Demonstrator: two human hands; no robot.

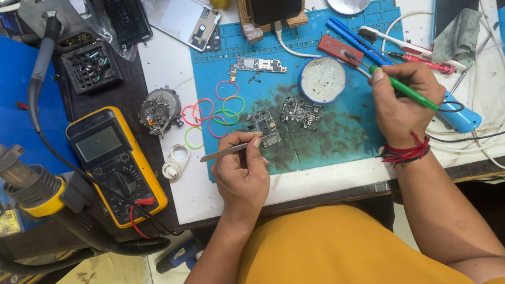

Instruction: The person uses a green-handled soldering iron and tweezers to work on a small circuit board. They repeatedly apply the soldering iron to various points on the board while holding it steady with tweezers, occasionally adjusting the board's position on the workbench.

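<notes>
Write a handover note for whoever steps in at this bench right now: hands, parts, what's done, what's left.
Left hand: grip shut on metal tweezers, beside the small circuit board on the blue mat.
Right hand: grip shut on a green-handled tool, its tip near the round white tin.
A second board lies right of the first; a third, longer board sits higher on the mat. Coloured rubber bands lie at the mat's left edge; yellow multimeter further left.
Done: boards out and laid on the mat.
Left: neither tool touches a board yet.

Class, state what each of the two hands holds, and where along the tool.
Left hand: metal tweezers, near one end. Right hand: green-handled tool, around mid-handle.
</notes>
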